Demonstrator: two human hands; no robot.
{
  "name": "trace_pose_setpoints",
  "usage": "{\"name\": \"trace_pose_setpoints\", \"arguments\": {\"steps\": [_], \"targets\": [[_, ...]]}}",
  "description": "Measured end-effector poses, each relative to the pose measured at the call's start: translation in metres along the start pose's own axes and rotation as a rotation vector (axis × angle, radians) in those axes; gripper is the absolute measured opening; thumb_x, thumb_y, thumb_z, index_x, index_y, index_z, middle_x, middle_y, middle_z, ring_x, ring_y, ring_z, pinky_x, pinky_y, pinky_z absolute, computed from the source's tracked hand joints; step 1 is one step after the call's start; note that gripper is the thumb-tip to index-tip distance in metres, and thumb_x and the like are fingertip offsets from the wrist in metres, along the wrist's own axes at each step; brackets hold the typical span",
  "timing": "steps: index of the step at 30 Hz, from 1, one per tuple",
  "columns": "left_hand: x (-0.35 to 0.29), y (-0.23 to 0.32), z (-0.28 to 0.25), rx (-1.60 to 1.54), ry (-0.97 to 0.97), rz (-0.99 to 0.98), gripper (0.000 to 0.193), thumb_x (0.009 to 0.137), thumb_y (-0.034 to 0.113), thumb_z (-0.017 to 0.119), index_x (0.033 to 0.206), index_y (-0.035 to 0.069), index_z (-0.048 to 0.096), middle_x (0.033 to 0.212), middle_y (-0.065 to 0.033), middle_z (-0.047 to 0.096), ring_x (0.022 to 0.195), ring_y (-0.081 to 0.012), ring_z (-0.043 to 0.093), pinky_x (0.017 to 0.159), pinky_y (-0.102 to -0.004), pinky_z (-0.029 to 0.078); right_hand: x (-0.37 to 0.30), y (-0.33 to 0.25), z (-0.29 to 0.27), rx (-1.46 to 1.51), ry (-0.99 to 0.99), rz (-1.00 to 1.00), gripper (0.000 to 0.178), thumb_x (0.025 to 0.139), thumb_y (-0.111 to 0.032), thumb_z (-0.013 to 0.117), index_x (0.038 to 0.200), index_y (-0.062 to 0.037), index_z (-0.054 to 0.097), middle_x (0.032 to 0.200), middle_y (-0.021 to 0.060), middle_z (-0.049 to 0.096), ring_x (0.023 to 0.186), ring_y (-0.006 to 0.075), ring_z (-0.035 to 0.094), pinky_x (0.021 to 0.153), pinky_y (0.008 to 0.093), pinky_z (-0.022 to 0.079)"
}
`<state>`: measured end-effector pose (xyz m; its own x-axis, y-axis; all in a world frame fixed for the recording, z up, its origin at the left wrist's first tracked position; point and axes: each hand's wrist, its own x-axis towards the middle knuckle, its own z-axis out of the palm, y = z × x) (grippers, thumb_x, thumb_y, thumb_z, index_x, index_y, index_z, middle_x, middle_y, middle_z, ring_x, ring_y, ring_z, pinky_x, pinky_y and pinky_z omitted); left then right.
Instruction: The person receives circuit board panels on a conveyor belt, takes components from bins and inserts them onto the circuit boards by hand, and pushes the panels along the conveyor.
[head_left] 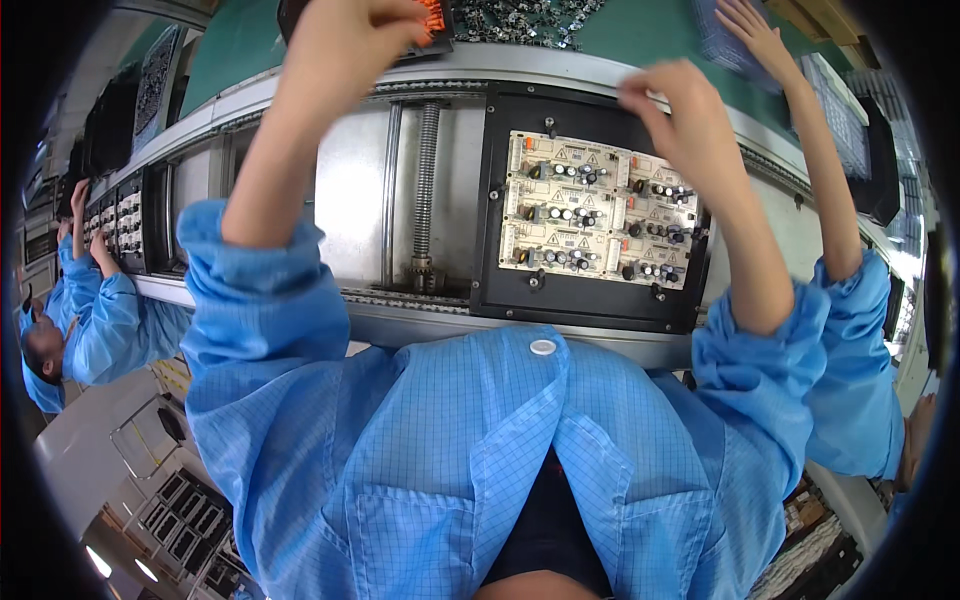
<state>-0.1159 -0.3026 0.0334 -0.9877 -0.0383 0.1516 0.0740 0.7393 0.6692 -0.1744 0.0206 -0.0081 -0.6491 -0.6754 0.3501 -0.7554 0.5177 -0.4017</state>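
Up at the far left, my left hand has its fingers bent together at a black bin of small orange parts; whatever lies between the fingertips is hidden. My right hand hovers over the upper right corner of a black carrier frame. Its thumb and forefinger are drawn together and slightly blurred, so any small thing in them cannot be made out. Set in the frame is a pale circuit board panel, made of several like boards with capacitors and white connectors. Neither hand touches the panel.
A conveyor rail runs across, with a threaded shaft left of the frame. Loose small components lie on the green bench beyond. A co-worker's arm reaches in at right; another person works at far left.
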Motion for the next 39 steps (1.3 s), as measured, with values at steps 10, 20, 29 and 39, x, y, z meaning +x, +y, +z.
{"name": "trace_pose_setpoints", "arguments": {"steps": [10, 20, 29, 39], "targets": [[-0.051, 0.055, 0.073, -0.358, -0.265, -0.211, 0.017, 0.08, 0.003, 0.065, 0.095, -0.005, 0.07, 0.083, -0.0144, 0.071, 0.078, -0.0161, 0.069, 0.072, -0.026, 0.053, 0.065, 0.033, 0.048, 0.172, 0.024, 0.1, 0.013, 0.072, -0.002, 0.061, 0.083, 0.0024, 0.067, 0.078, 0.0204, 0.066, 0.074, 0.0334, 0.066, 0.069, 0.0368, 0.052], [-0.027, 0.058, 0.105, -0.243, -0.296, -0.122, 0.019, 0.083, 0.008, 0.068, 0.097, -0.004, 0.07, 0.084, -0.0087, 0.071, 0.077, -0.0094, 0.066, 0.071, -0.0225, 0.052, 0.028, 0.001, -0.014, 0.421, 0.09, 0.251, 0.013, 0.078, -0.005, 0.065, 0.087, 0.0014, 0.07, 0.091, 0.0156, 0.067, 0.082, 0.0275, 0.066, 0.073, 0.032, 0.051], [-0.064, 0.062, 0.08, -0.117, -0.302, -0.039, 0.022, 0.084, 0.006, 0.066, 0.103, -0.004, 0.068, 0.08, -0.0056, 0.068, 0.071, -0.0073, 0.061, 0.066, -0.0229, 0.05, -0.072, -0.024, -0.036, 0.716, -0.018, 0.405, 0.016, 0.089, 0.0, 0.06, 0.104, 0.0038, 0.065, 0.1, 0.0041, 0.059, 0.084, 0.008, 0.055, 0.073, 0.0205, 0.046], [-0.089, 0.069, 0.097, 0.092, -0.256, 0.086, 0.008, 0.077, 0.003, 0.063, 0.082, -0.004, 0.065, 0.08, -0.0196, 0.064, 0.084, -0.0353, 0.062, 0.077, -0.0425, 0.049, -0.101, -0.043, -0.031, 0.93, 0.056, 0.563, 0.015, 0.088, 0.005, 0.06, 0.103, 0.0058, 0.064, 0.104, 0.0053, 0.057, 0.089, 0.0089, 0.057, 0.078, 0.0219, 0.048]]}}
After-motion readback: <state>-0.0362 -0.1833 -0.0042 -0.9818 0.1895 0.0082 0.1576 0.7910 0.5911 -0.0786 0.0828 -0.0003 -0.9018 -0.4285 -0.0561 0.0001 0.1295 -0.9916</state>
